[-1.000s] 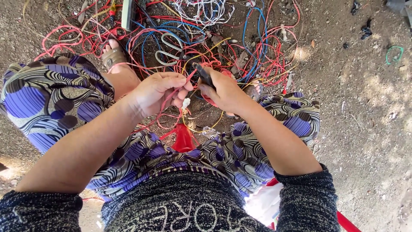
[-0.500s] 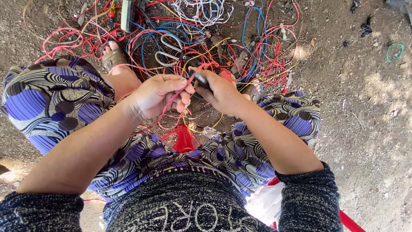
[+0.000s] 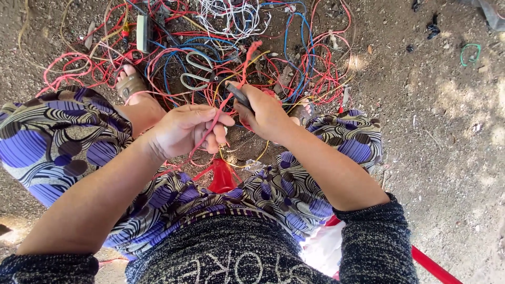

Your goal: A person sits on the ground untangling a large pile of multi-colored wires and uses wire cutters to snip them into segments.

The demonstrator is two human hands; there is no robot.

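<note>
Red wire [image 3: 213, 122] between left-hand fingers [image 3: 210, 129]. Beyond fingertips: red, blue, white, yellow wire tangle [image 3: 231, 42]. Below fingers: skirt [image 3: 63, 147], purple-blue, black-and-white swirls. Red funnel [image 3: 222, 176].

Soft, even daylight fills the scene, most of it in open shade. Sunlit patches dapple the dirt ground [image 3: 457, 105] on the right and glare pale there, with one bright spot beside the wire tangle [image 3: 236, 47]. Colours are vivid and focus is sharp throughout. The wide lens bends the edges, swelling the forearms and patterned skirt [image 3: 58, 147] near the frame.
</note>
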